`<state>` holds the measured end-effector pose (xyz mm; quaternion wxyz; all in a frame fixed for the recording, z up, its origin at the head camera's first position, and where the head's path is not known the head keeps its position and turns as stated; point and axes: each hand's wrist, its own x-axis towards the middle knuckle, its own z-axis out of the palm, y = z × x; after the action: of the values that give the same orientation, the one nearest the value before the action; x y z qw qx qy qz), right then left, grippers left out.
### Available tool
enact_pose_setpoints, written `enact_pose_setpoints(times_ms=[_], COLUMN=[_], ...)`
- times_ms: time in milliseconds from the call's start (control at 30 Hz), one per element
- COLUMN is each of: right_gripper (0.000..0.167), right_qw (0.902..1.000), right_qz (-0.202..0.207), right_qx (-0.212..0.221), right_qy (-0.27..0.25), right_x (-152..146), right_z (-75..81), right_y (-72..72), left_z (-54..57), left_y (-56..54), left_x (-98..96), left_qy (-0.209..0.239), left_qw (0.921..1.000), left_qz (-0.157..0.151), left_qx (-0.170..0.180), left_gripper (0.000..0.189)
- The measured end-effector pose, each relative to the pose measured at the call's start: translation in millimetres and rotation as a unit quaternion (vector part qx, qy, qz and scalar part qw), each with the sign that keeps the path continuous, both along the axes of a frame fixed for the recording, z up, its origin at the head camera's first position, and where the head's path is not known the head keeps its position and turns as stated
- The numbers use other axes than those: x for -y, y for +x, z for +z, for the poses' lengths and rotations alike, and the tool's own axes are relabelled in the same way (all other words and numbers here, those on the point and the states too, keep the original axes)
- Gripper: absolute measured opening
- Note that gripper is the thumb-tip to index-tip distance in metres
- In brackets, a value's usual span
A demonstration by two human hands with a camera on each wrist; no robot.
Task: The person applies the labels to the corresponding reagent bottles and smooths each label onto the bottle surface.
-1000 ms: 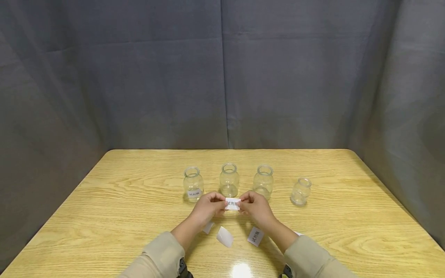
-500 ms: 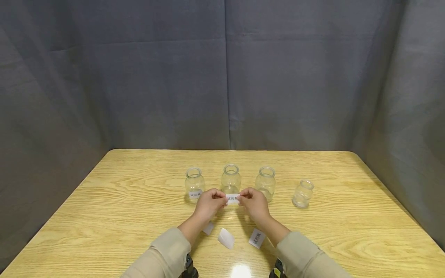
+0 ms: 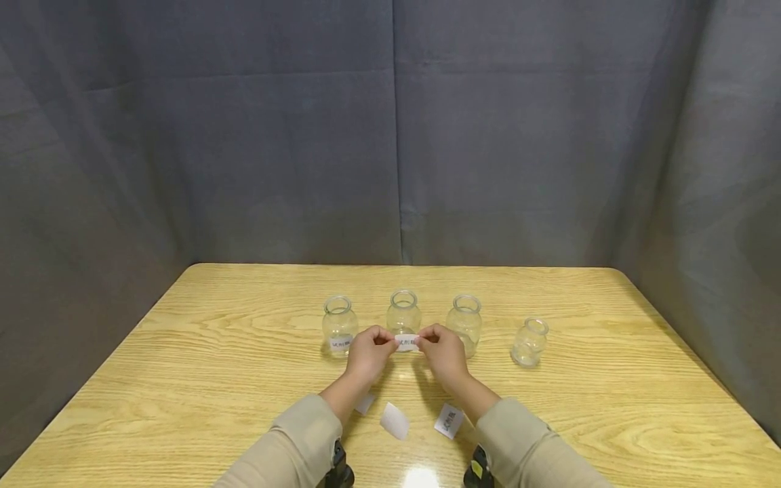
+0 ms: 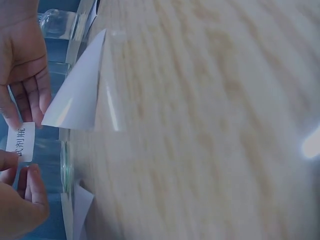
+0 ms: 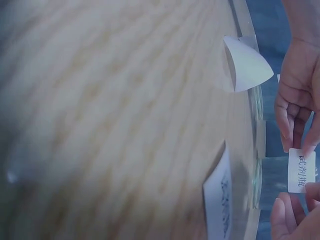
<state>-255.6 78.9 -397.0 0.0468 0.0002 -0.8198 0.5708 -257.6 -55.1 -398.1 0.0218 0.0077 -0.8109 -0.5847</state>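
Between my two hands a white paper label (image 3: 406,342) with printed dark characters is stretched out. My left hand (image 3: 368,356) pinches its left end between thumb and finger, and my right hand (image 3: 444,356) pinches the right end. Behind the label stands an upright clear glass jar (image 3: 403,313), the label overlapping its lower front in the head view. Both wrist views show the label (image 4: 22,142) held flat, with thumbs over its ends. To the left, another glass jar (image 3: 339,325) bears a similar label on its lower front, partly beside my left hand.
A third large jar (image 3: 466,324) stands behind my right hand, and a smaller jar (image 3: 529,342) farther right. Nearer lie a printed label (image 3: 449,421), a curled blank piece (image 3: 395,421) and another white piece (image 3: 365,404) by my left forearm. A grey curtain (image 3: 390,135) hangs behind the table.
Both hands have moved forward with the label, bringing it from in front of the middle jar to over its lower front in the head view. The jars and loose papers stay put.
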Motion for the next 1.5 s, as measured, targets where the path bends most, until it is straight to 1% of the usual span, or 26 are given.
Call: enact_pose_setpoints(times_ms=[167, 300, 633, 867, 1067, 1267, 1367, 1500], right_gripper=[0.008, 0.008, 0.009, 0.009, 0.007, 0.006, 0.011, 0.029], right_qw=[0.9999, 0.9999, 0.9997, 0.9994, 0.9979, 0.9955, 0.9941, 0.9928], right_qz=[-0.009, -0.012, -0.015, -0.019, -0.039, -0.055, -0.05, -0.04], right_qx=[-0.004, -0.011, -0.014, -0.025, -0.038, -0.058, -0.076, -0.088], right_qy=[0.003, 0.0, 0.011, 0.017, 0.035, 0.05, 0.059, 0.071], right_x=[2, 4, 6, 7, 10, 10, 10, 9], right_z=[-1.4, -0.6, -0.5, -2.4, -3.1, -4.5, -5.7, -6.1], right_y=[-4.8, -5.9, -6.5, -7.4, -9.2, -10.3, -9.9, -8.5], left_z=[-0.5, -0.8, -1.3, -3.5, -3.7, -3.1, -3.2, -3.9], left_y=[-2.5, -4.0, -6.0, -8.1, -8.8, -8.6, -8.8, -9.0], left_x=[-2.1, -3.0, -2.2, -1.9, -1.1, -1.8, -2.1, -2.1], left_qy=[-0.006, -0.017, -0.027, -0.032, -0.033, -0.036, -0.036, -0.038], left_qw=[0.9999, 0.9995, 0.9994, 0.9989, 0.9987, 0.9984, 0.9983, 0.9979], left_qz=[0.014, 0.024, 0.023, 0.03, 0.026, 0.033, 0.036, 0.041], left_qx=[-0.006, -0.008, -0.006, -0.019, -0.028, -0.028, -0.03, -0.033], left_gripper=[0.006, 0.006, 0.005, 0.005, 0.005, 0.006, 0.007, 0.007])
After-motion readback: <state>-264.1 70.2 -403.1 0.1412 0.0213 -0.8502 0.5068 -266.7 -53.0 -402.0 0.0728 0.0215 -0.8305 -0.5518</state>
